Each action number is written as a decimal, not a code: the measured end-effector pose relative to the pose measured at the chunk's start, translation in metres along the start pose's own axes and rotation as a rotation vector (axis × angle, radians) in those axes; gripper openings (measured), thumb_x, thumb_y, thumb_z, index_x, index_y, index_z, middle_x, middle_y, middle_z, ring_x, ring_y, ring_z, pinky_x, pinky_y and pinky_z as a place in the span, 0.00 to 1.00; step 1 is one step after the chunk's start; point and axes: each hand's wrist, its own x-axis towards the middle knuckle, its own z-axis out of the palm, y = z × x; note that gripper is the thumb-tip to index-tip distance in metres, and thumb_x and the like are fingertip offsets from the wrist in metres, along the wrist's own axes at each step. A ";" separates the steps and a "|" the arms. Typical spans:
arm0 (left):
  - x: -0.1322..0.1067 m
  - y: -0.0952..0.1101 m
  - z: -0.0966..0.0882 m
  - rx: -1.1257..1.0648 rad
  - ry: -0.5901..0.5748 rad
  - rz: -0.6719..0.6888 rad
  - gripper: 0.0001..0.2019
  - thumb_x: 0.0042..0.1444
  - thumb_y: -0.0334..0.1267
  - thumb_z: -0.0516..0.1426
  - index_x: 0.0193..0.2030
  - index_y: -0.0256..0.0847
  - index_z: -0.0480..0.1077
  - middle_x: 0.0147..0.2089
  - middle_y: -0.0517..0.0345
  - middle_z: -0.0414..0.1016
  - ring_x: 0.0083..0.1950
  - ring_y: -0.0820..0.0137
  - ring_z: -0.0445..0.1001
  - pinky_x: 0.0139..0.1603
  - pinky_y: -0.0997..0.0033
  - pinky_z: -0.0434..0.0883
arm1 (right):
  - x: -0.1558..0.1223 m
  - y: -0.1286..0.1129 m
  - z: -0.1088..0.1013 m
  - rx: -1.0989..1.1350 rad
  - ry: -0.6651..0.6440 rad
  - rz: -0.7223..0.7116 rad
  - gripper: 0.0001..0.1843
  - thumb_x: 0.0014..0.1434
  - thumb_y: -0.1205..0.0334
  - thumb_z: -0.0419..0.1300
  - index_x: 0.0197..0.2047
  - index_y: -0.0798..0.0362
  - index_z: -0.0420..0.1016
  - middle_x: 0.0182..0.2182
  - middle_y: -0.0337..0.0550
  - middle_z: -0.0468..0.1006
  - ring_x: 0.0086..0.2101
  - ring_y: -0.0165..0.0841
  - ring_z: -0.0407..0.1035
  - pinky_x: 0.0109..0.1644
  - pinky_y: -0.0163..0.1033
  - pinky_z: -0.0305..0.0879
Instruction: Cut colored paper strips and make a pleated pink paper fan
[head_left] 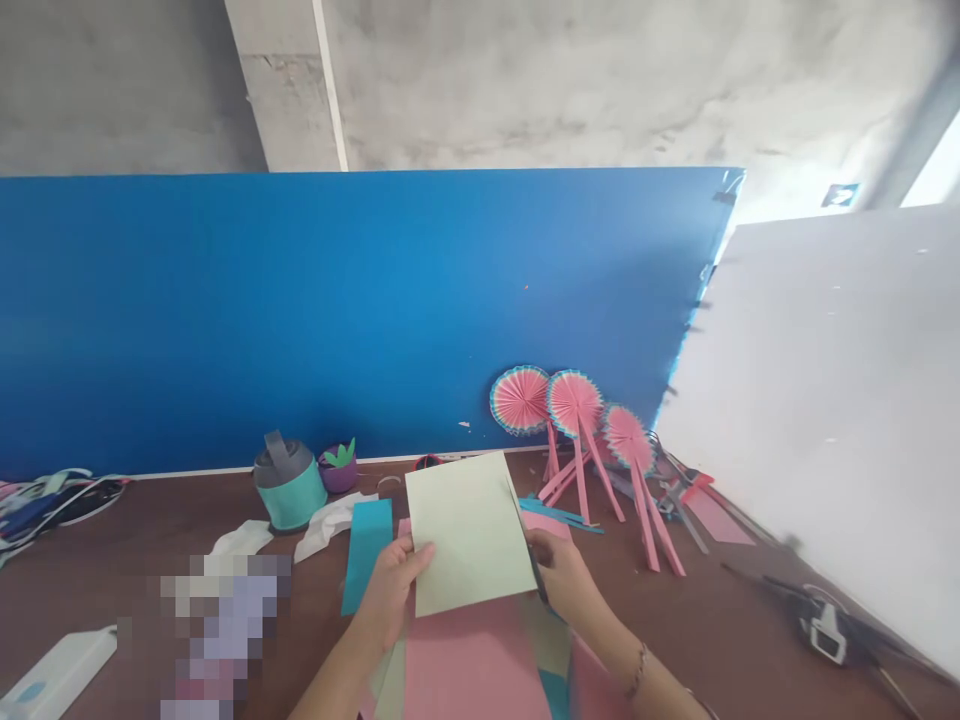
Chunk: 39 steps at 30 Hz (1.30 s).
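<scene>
A pale yellow-green sheet of paper is held up above the table, tilted a little. My left hand grips its lower left edge, thumb on the front face. At the sheet's right edge, my right hand is closed around dark scissors; most of their handle is hidden by the fingers. A thin dark blade runs along that edge of the paper. Below the hands lie pink paper and other coloured sheets. A teal paper strip rests left of the held sheet.
Several pink folded-paper fans lean near the blue partition. Thin blue strips lie before them. A teal-grey container, a purple plant pot and crumpled tissue stand left. A white-faced watch lies right.
</scene>
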 end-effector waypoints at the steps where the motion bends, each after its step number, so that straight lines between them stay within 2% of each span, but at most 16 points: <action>1: 0.000 0.000 0.000 0.003 -0.002 -0.001 0.21 0.46 0.43 0.64 0.46 0.34 0.73 0.41 0.45 0.80 0.43 0.55 0.78 0.44 0.57 0.73 | -0.001 -0.003 0.000 0.000 -0.005 0.025 0.14 0.37 0.64 0.51 0.28 0.55 0.73 0.14 0.32 0.67 0.13 0.24 0.55 0.15 0.30 0.50; 4: -0.001 0.002 0.002 0.015 0.006 -0.009 0.21 0.46 0.43 0.64 0.46 0.35 0.73 0.41 0.45 0.80 0.43 0.55 0.78 0.43 0.58 0.73 | -0.004 -0.008 0.000 0.000 -0.020 0.088 0.15 0.37 0.66 0.50 0.29 0.54 0.73 0.13 0.31 0.66 0.12 0.23 0.54 0.15 0.29 0.47; 9: -0.002 0.002 0.002 0.027 0.013 -0.018 0.20 0.46 0.43 0.64 0.45 0.35 0.74 0.43 0.46 0.80 0.44 0.55 0.77 0.44 0.59 0.73 | -0.003 -0.006 -0.002 -0.021 -0.026 0.139 0.14 0.37 0.67 0.50 0.29 0.54 0.73 0.13 0.31 0.66 0.13 0.25 0.58 0.14 0.29 0.47; 12: -0.002 0.003 0.001 0.025 0.002 -0.021 0.20 0.46 0.43 0.64 0.45 0.35 0.74 0.42 0.45 0.80 0.44 0.54 0.77 0.44 0.59 0.73 | 0.000 0.003 -0.002 -0.008 -0.052 0.091 0.13 0.39 0.65 0.53 0.31 0.55 0.73 0.13 0.32 0.66 0.13 0.25 0.58 0.15 0.29 0.48; 16: -0.003 0.004 0.001 0.056 -0.005 -0.046 0.21 0.44 0.43 0.65 0.44 0.35 0.75 0.42 0.45 0.80 0.44 0.54 0.77 0.43 0.58 0.73 | 0.003 0.012 -0.002 0.075 -0.058 -0.004 0.13 0.42 0.63 0.55 0.33 0.56 0.74 0.21 0.38 0.74 0.20 0.28 0.65 0.19 0.30 0.55; 20: -0.004 0.005 0.003 0.081 -0.061 -0.063 0.19 0.47 0.43 0.64 0.44 0.35 0.75 0.42 0.45 0.80 0.45 0.55 0.77 0.44 0.59 0.73 | 0.003 0.011 -0.002 0.128 -0.055 -0.034 0.12 0.43 0.63 0.56 0.33 0.56 0.74 0.26 0.41 0.77 0.26 0.32 0.69 0.25 0.32 0.62; 22: -0.005 0.005 0.003 0.085 -0.078 -0.064 0.19 0.47 0.43 0.64 0.44 0.35 0.75 0.42 0.45 0.80 0.45 0.55 0.77 0.45 0.59 0.72 | 0.003 0.010 -0.003 0.156 -0.056 -0.040 0.12 0.43 0.64 0.56 0.33 0.56 0.74 0.27 0.41 0.77 0.25 0.31 0.69 0.26 0.32 0.62; 29: -0.004 0.005 0.004 0.093 -0.093 -0.073 0.20 0.46 0.43 0.64 0.45 0.35 0.75 0.42 0.45 0.80 0.43 0.55 0.78 0.44 0.60 0.72 | 0.004 0.012 -0.002 0.148 -0.036 0.003 0.14 0.42 0.64 0.56 0.35 0.57 0.74 0.20 0.36 0.74 0.16 0.25 0.60 0.18 0.29 0.51; 39: -0.004 0.004 0.005 0.071 -0.092 -0.082 0.21 0.44 0.44 0.65 0.44 0.35 0.74 0.42 0.45 0.80 0.43 0.54 0.78 0.47 0.57 0.72 | 0.006 0.016 -0.003 0.089 0.021 0.017 0.15 0.42 0.63 0.57 0.34 0.56 0.76 0.19 0.37 0.73 0.17 0.27 0.62 0.18 0.29 0.52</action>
